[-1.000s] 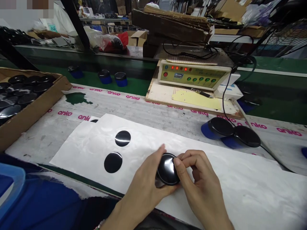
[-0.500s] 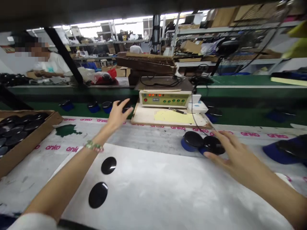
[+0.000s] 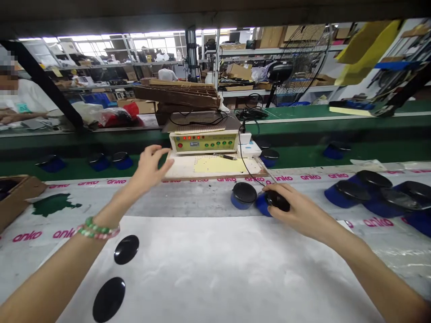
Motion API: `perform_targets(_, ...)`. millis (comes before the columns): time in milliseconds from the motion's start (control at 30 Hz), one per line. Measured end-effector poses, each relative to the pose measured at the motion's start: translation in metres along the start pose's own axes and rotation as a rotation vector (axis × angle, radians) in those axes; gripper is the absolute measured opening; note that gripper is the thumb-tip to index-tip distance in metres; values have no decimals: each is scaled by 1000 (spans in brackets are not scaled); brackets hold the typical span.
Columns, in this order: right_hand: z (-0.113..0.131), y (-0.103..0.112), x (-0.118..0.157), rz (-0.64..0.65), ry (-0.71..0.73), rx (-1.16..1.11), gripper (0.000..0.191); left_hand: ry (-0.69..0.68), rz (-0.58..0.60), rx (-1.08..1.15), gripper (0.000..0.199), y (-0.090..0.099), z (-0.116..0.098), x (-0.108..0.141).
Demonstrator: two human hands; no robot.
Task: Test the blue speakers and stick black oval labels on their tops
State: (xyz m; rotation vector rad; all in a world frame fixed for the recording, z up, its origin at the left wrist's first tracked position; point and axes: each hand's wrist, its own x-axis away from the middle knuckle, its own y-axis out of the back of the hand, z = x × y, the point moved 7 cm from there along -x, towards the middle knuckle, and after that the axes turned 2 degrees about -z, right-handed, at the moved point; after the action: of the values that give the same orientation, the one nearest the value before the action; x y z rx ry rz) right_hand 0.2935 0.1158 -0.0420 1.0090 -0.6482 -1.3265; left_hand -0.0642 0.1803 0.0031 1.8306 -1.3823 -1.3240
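My right hand (image 3: 289, 204) has its thumb and fingers around a blue tub with a black lid (image 3: 263, 204). A second blue tub with a black lid (image 3: 243, 196) stands just left of it. My left hand (image 3: 151, 166), with a beaded bracelet (image 3: 97, 229) at the wrist, hovers near the front of the control box (image 3: 204, 142). Its fingers are apart and hold nothing. Two glossy black discs (image 3: 126, 249) lie on the left part of the white sheet (image 3: 208, 269) in front of me.
Several lidded blue tubs (image 3: 346, 194) stand grouped at the right. More tubs (image 3: 122, 160) sit on the green belt (image 3: 299, 157) behind the bench. At the left edge is a cardboard box (image 3: 28, 193). A person (image 3: 30, 96) sits across at the far left.
The view has swung right, so the bench appears farther left. My right hand has closed around the right-hand tub of the pair. My left hand stays raised and open.
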Motion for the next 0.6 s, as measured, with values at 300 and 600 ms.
perform_targets(300, 105, -6, 16, 98, 333, -212, 39, -204, 436, 419, 60, -35, -89, 111)
perform_targets(600, 150, -31, -17, 97, 461, -401, 37, -130, 321, 626, 63, -44, -97, 100)
